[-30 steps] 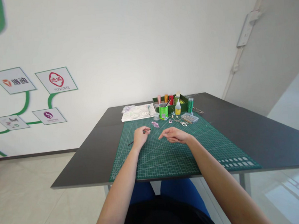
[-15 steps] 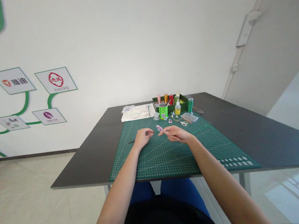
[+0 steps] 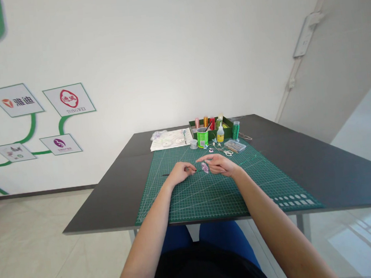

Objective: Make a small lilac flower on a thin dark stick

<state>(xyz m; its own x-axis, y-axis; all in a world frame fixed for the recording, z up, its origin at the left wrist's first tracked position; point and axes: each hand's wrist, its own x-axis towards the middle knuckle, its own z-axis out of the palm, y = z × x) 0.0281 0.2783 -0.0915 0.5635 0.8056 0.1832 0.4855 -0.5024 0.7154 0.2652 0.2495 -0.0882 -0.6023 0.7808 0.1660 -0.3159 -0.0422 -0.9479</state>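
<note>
A thin dark stick-like tool (image 3: 165, 174) passes through my left hand (image 3: 182, 172), whose fingers are closed round it over the cutting mat (image 3: 206, 197). Its dark tip shows just past the fingertips. My right hand (image 3: 220, 165) faces it from the right, index finger stretched leftward and the other fingers curled. A small pale purple petal-like piece (image 3: 205, 167) hangs at those curled fingers, apparently pinched there. The exact grip is hidden. Tool tip and purple piece are close together; whether they touch I cannot tell.
Behind my hands stand a green can (image 3: 202, 138), a glue bottle (image 3: 220, 133), a white spool (image 3: 193, 144) and a green box (image 3: 193, 129) with thread spools. White scissors (image 3: 228, 153) and a clear plastic case (image 3: 235, 146) lie to the right. White sheets (image 3: 169, 140) lie back left.
The purple piece has swung from above my right fingertips to below the index finger, which now points left. My left hand has shifted slightly right with the dark tool.
</note>
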